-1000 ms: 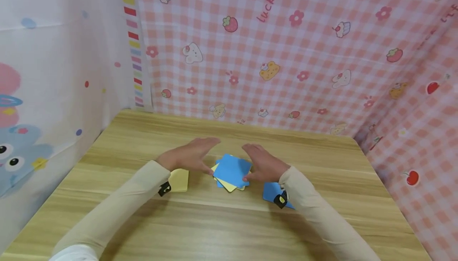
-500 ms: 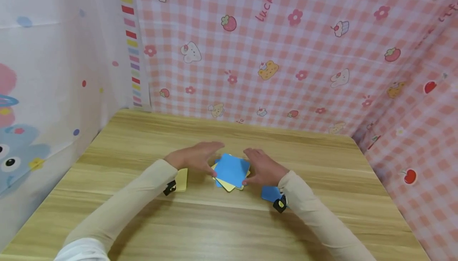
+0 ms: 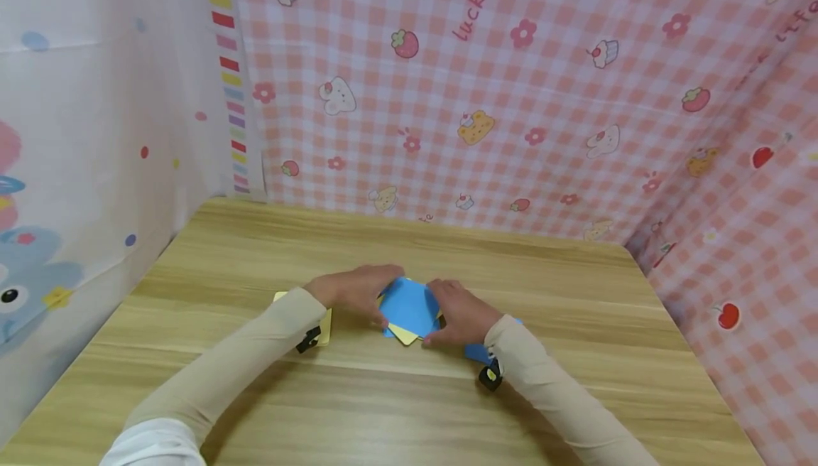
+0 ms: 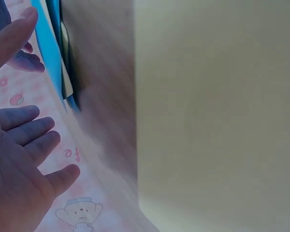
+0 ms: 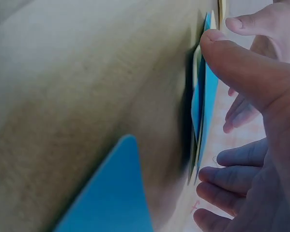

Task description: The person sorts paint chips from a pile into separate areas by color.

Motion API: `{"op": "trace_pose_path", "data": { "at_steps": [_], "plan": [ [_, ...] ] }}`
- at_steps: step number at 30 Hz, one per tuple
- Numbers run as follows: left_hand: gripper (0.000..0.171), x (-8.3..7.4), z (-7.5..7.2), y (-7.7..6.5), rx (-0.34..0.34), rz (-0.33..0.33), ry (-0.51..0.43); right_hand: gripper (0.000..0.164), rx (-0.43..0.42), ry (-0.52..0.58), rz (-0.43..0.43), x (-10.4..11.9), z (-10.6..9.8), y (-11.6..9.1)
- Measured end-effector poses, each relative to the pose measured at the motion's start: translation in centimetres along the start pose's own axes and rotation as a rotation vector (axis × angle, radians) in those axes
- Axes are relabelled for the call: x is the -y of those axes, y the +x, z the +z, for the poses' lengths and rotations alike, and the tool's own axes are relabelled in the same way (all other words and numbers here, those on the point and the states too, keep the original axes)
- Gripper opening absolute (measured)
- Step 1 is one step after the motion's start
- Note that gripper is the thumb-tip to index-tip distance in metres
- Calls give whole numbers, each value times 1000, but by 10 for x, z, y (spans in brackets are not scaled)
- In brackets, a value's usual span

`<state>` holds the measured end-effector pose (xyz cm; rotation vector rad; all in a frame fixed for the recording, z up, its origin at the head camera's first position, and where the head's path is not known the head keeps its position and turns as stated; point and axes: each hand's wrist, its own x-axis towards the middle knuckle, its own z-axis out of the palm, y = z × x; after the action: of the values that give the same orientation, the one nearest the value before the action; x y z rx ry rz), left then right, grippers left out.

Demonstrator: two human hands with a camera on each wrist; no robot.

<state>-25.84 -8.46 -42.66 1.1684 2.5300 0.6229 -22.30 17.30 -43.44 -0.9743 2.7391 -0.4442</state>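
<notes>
A loose pile of blue and yellow cards (image 3: 410, 306) lies at the middle of the table, a blue one on top and the others fanned out at several angles. At its left side is my left hand (image 3: 358, 293), fingers stretched forward and thumb by the near left edge. My right hand (image 3: 465, 314) flanks the right side, its thumb (image 5: 232, 60) overlapping the cards' edges in the right wrist view. Both palms face inward with the pile between them. From the side, the pile (image 4: 52, 46) looks uneven, with gaps between its layers.
Yellow cards (image 3: 325, 331) lie under my left wrist, and they fill much of the left wrist view. Below my right wrist is a blue card (image 3: 476, 353), partly hidden by the sleeve. The wooden table (image 3: 383, 395) meets checked cloth walls at the back and right.
Both hands have come lower and closer about the pile, the left one shifting right and the right one slightly left. The cards on the table look much the same.
</notes>
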Motion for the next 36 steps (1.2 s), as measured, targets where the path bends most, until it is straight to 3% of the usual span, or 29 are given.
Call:
{"op": "trace_pose_path", "data": {
  "at_steps": [14, 36],
  "plan": [
    [90, 5, 12, 3, 55, -48, 43, 96, 29, -32, 36, 0, 7, 2],
    [92, -4, -1, -2, 53, -62, 31, 95, 11, 45, -3, -3, -4, 0]
  ]
}}
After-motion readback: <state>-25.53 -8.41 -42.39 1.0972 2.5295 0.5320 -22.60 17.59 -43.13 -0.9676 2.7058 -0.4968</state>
